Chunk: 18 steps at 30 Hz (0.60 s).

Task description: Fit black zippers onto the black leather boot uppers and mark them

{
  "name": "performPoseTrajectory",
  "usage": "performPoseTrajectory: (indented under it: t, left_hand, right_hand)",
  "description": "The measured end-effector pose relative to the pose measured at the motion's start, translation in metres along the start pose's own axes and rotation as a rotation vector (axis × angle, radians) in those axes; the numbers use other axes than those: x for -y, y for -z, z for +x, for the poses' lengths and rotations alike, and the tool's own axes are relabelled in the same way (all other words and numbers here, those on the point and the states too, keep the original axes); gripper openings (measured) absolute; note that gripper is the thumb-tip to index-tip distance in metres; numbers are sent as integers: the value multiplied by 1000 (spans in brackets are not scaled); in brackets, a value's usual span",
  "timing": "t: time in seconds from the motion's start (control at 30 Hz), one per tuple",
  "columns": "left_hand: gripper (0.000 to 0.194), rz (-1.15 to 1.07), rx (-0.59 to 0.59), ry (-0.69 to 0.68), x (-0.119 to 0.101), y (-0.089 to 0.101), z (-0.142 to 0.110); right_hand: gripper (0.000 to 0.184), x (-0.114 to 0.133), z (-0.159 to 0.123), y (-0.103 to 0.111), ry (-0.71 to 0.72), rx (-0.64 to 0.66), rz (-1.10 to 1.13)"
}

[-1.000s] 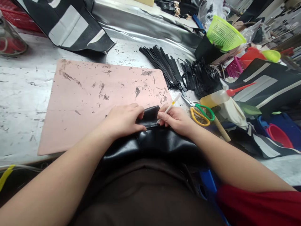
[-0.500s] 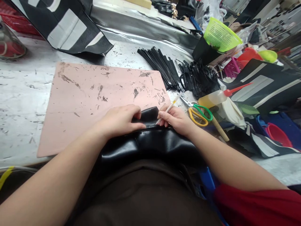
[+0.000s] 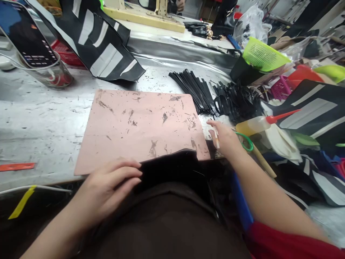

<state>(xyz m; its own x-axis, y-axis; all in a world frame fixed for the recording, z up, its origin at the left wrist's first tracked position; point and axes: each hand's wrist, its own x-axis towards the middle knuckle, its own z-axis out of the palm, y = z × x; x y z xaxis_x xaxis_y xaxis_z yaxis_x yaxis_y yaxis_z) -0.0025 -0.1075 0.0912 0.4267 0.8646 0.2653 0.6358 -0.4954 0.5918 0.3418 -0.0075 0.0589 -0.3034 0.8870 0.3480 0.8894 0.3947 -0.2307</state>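
My right hand (image 3: pixel 225 138) is off the right edge of the pink cutting mat (image 3: pixel 140 118), with a slim white pen (image 3: pixel 216 136) held in its fingers. Scissors with a green handle (image 3: pixel 247 141) lie by that hand, mostly hidden behind it. My left hand (image 3: pixel 115 185) is low at the mat's front edge, its fingers stretched out and slightly apart. Its fingertips are at the left end of a black leather-like piece (image 3: pixel 172 167), which lies over the front edge of the mat and my lap. Whether they touch it, I cannot tell.
Black strips (image 3: pixel 192 90) lie behind the mat. A glue bottle (image 3: pixel 252 126) with a red nozzle and a wooden stick (image 3: pixel 262 162) are at right. A phone (image 3: pixel 29 36) leans in a clear cup (image 3: pixel 58 75) at left, and an orange-red tool (image 3: pixel 17 166) lies on the table.
My right hand has moved right, away from the black piece, still with the pen. My left hand has let go of the fold and shifted left and down. The view has shifted too.
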Motion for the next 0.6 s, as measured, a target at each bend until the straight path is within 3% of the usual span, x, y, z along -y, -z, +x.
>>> performPoseTrajectory:
  t: [0.17, 0.23, 0.33, 0.43, 0.6]
  left_hand:
    - [16, 205, -38, -70, -2, -23, -1]
    - [18, 270, -70, -36, -1, -27, 4]
    - [20, 310, -50, 58, 0, -28, 10]
    - [23, 103, 45, 170, -2, -25, 18]
    - [19, -308, 31, 445, -13, -9, 41]
  right_hand:
    - [38, -22, 6, -23, -37, 141, -274]
    - [38, -15, 6, -21, -50, 80, -269]
    - [25, 13, -1, -7, -27, -147, -60]
    - [14, 52, -18, 12, 60, -235, 237]
    - [4, 95, -35, 27, 339, -110, 368]
